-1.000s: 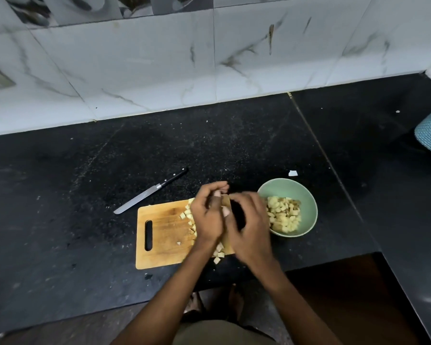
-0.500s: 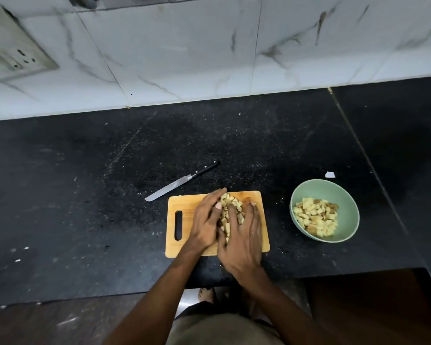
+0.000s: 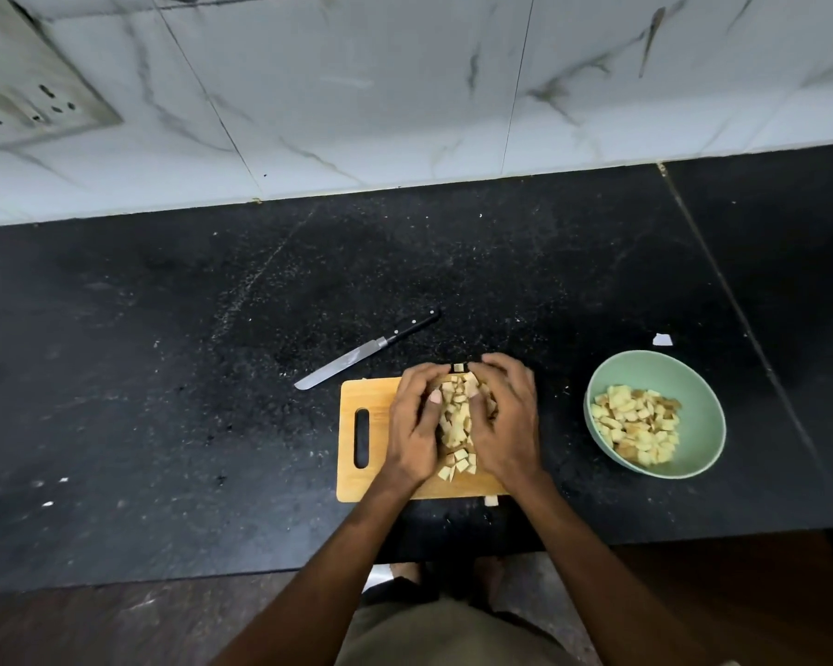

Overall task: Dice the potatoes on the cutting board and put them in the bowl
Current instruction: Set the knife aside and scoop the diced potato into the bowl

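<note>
Dice (image 3: 458,425) now heaped on board (image 3: 371,483), cupped between left hand (image 3: 417,420) and right hand (image 3: 506,420); previously spread. Bowl (image 3: 708,425) part-filled, to right. Scoop judged imminent. Knife (image 3: 366,350) set aside on tabletop (image 3: 164,377).

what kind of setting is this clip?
Most likely a home kitchen: a black stone counter against a marble-tiled wall, with a cutting board, knife and bowl of diced potato.
</note>
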